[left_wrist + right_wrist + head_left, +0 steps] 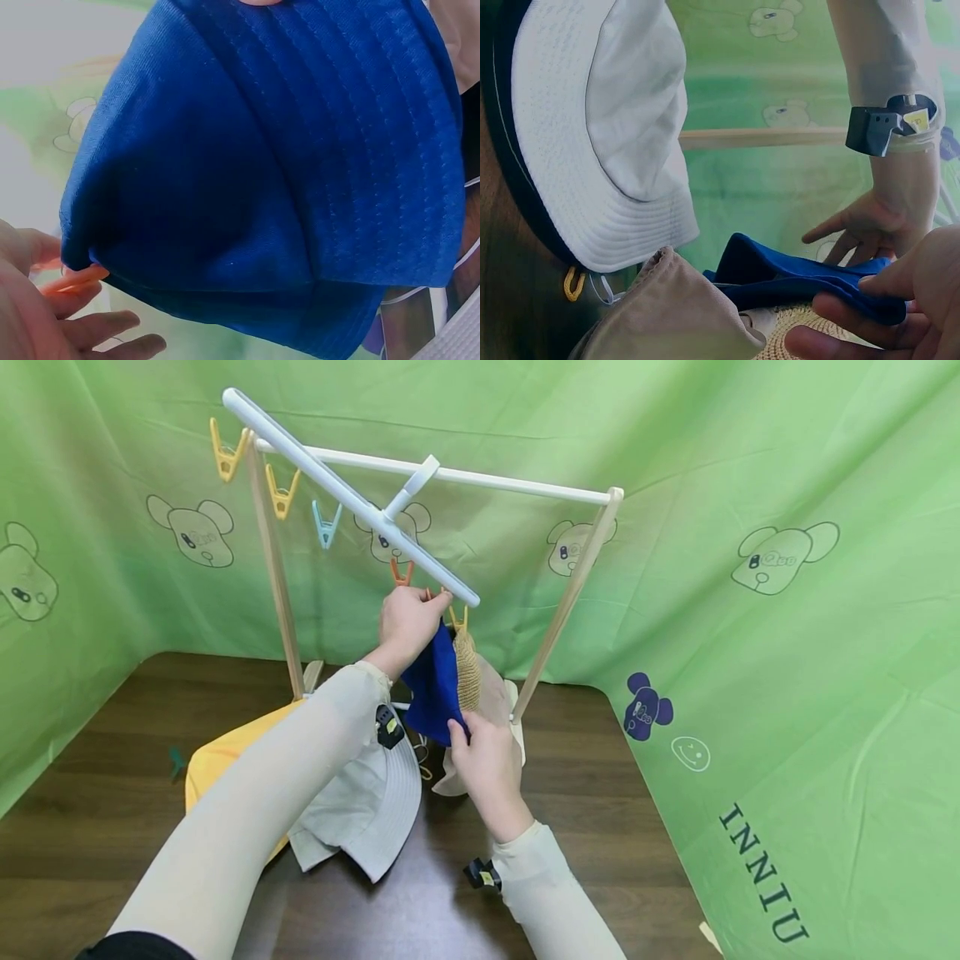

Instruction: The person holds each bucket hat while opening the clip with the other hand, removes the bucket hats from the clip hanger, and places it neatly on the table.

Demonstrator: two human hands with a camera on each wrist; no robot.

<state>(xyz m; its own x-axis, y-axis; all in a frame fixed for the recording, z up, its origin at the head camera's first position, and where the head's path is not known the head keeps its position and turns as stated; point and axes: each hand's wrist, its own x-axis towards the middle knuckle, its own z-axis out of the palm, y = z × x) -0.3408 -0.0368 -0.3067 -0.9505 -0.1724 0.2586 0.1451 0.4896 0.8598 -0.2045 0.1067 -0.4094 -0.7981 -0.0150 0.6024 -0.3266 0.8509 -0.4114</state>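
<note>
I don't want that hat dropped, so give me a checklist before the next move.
1. Right hand holding the blue hat: ok, it pinches the edge.
2. Left hand on the orange clip: ok, it grips the clip at the hat's top.
3. Orange clip biting securely on the fabric: cannot tell, the contact is partly hidden.
4. Straw hat fully in view: not ok, the blue hat partly covers it.
5. Hanger firmly hooked on the bar: cannot tell.

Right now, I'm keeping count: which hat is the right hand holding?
The bright blue hat: the right hand pinches its edge, and no other visible hat shares that colour.
</note>
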